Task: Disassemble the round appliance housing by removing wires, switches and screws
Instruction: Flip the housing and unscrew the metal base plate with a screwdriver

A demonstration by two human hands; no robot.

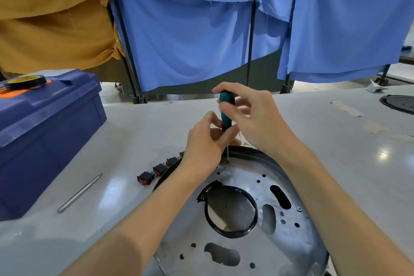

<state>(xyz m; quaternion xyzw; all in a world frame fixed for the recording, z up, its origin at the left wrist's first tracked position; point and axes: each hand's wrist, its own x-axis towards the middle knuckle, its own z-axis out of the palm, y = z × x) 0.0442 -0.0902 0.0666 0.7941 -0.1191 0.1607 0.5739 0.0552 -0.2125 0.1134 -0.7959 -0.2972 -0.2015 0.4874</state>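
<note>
Removed: black-and-red rocker switches (145,178). Left hand (205,141), right hand (253,119) gripping teal-handled screwdriver (226,110) on round silver metal housing (244,175). Outstanding: right-side screw (299,209).

Left forearm (134,219) and right forearm (336,197), both bare, reach forward and converge at centre. Left grip (205,143), the lower one, curls fingers and thumb round the base of an upright screwdriver (226,116) handle. Right grip (255,119), higher, pinches the handle top between thumb and fingertips, other fingers loosely spread.
</note>
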